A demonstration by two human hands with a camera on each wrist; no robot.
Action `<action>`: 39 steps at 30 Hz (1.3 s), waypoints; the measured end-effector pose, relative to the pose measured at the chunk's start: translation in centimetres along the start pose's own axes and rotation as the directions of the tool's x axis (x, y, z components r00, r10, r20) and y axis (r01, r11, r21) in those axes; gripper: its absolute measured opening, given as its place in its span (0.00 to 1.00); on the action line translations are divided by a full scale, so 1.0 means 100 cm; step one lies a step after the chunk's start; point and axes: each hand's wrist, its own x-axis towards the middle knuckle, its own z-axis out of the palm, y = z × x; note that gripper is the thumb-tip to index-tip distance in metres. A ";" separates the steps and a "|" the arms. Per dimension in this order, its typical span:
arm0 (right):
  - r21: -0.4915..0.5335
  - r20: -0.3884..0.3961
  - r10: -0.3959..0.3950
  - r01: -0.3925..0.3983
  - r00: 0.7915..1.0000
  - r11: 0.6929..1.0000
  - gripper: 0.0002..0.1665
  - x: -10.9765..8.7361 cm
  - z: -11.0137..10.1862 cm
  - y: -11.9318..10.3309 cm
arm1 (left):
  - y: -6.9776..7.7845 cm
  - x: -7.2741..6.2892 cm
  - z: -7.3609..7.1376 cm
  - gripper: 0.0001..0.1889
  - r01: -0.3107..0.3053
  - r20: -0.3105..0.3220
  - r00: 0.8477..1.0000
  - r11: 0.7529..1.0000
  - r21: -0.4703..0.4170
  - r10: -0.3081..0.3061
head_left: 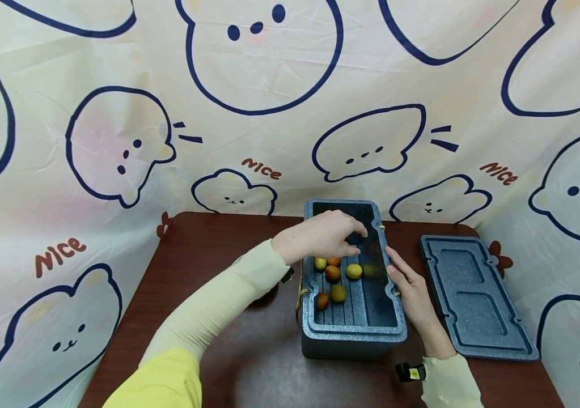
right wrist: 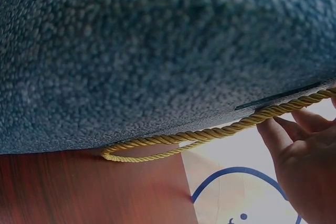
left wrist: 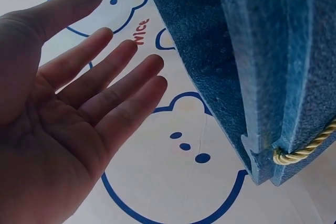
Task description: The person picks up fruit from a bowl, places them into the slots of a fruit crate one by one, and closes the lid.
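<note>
A deep blue-grey foam box stands lidless on the table, with several small round fruits in its left and middle part. Among them are a yellow fruit, a reddish-orange fruit and a greenish-yellow one. My left hand reaches over the box's far half, fingers spread and nothing in them; its palm and straight fingers show in the left wrist view. My right hand rests against the box's right side, fingertips at the rim. In the right wrist view, its fingers touch the side beside a twisted yellow rope handle.
The box's recessed lid lies on the table's right side. A dark round object is partly hidden under my left forearm. Brown wooden table; a printed cloth hangs close behind and on both sides.
</note>
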 end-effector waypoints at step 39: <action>-0.007 -0.017 -0.022 0.022 1.000 1.000 0.32 0.001 0.002 0.002 | -0.050 -0.095 0.003 0.19 0.131 -0.509 0.841 0.982 -0.136 -0.183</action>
